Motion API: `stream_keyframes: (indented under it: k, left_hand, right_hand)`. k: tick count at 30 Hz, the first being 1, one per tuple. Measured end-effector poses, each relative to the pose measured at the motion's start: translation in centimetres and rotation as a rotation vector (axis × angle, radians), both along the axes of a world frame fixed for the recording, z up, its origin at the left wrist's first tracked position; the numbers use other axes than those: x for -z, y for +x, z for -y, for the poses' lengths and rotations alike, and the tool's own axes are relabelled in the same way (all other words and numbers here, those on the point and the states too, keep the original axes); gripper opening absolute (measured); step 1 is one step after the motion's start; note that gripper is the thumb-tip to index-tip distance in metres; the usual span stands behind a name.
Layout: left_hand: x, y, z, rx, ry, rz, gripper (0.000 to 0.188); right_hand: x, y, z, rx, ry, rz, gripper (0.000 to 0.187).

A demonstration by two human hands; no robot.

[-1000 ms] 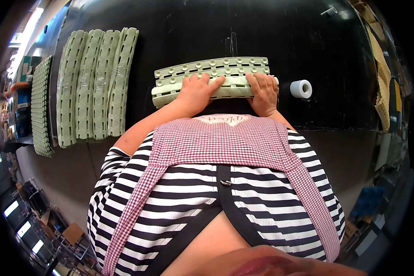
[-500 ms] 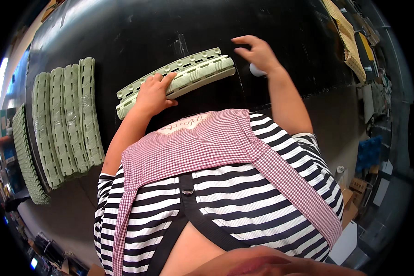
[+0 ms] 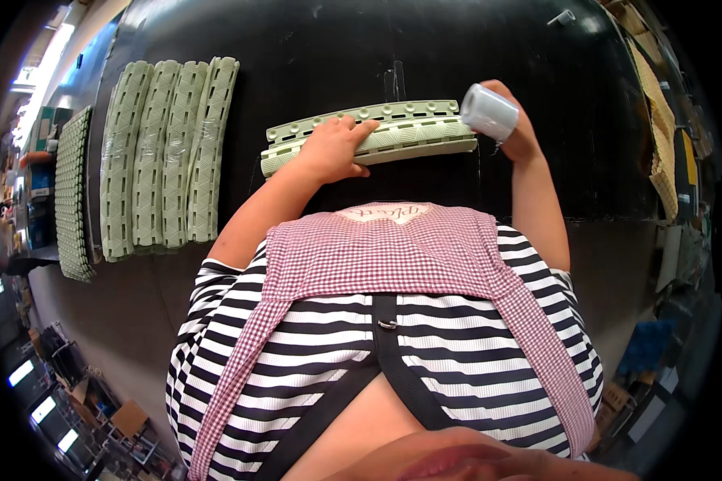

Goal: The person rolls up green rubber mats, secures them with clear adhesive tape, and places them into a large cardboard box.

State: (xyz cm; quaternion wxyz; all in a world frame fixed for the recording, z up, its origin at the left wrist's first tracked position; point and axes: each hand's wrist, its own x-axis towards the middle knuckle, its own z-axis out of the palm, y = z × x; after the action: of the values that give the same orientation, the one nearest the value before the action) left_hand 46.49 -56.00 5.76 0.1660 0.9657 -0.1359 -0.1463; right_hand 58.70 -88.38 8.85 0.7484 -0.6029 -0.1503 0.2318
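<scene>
My left hand [image 3: 330, 151] lies over a folded or rolled light green mat [image 3: 425, 136] with slots and round studs. Its fingers curve across the top and the thumb rests on the near side. My right hand [image 3: 523, 138] grips a roll of clear stretch film [image 3: 489, 112] just beyond the mat's right end. Part of that hand is hidden behind the film roll. To the left, several similar green mat rolls [image 3: 168, 152] lie side by side, with shiny film around their middles.
A stack of green studded mats [image 3: 74, 192] stands at the far left of the black table [image 3: 329, 48]. Yellowish textured sheets [image 3: 656, 120] lie along the right edge. A small clear roll [image 3: 565, 17] sits at the far right. Something blue [image 3: 646, 346] is low on the right.
My right hand was apart from the mat with open fingers, a pale round thing beside its wrist; now it holds up the film roll. My left hand stays on the mat. The view has shifted.
</scene>
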Motion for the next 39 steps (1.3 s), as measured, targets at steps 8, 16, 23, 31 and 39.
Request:
stream_keyframes:
  k: [8,16,23,31,39]
  left_hand:
    - [-0.6,0.1,-0.1,-0.149,-0.319,0.177,0.093]
    - [-4.3,0.7,1.1,-0.009,-0.474,0.576,0.021]
    - [-1.9,5.0,0.9,-0.241,-0.518,0.098,0.014]
    - [2.4,4.8,0.7,-0.107,-0.152,-0.128,0.028]
    - [0.1,-1.1,-2.1,-0.312,-0.394,0.466,0.02]
  right_hand:
    - [7.2,0.0,-12.5,-0.233,-0.189,0.082,0.01]
    - [6.0,-0.8,-12.8,-0.293,-0.435,0.129,0.017]
    - [5.6,-6.0,-11.0,-0.104,-0.387,0.75,0.093]
    - [5.5,-8.4,-9.9,-0.305,-0.79,0.771,0.087]
    - [6.4,0.6,-14.6,-0.281,-0.661,0.434,0.05]
